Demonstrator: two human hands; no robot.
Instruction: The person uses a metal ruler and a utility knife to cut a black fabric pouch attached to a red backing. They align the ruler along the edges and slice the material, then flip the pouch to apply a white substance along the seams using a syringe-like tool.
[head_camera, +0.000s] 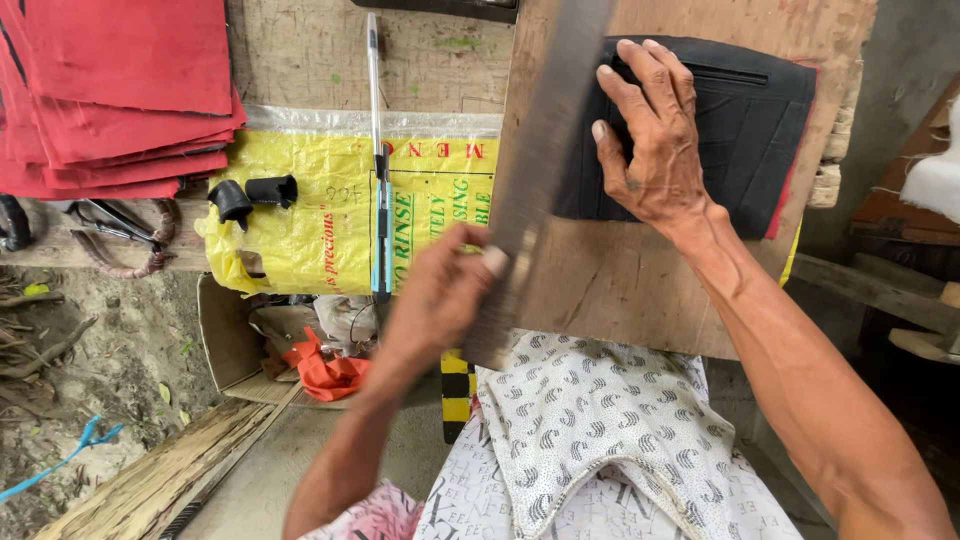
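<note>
Outdoor wooden workbench with a brown board (620, 290) lying across my lap.

On the board's far part lies a folded black cloth piece (745, 130) with a red edge; my right hand (655, 140) presses it flat, fingers spread. My left hand (445, 290) grips the near end of a long metal ruler (540, 150), fingers closed around it. To the left lie a yellow plastic sack (320, 220), a pen (375, 90) and stacked red sheets (110, 90).
</note>
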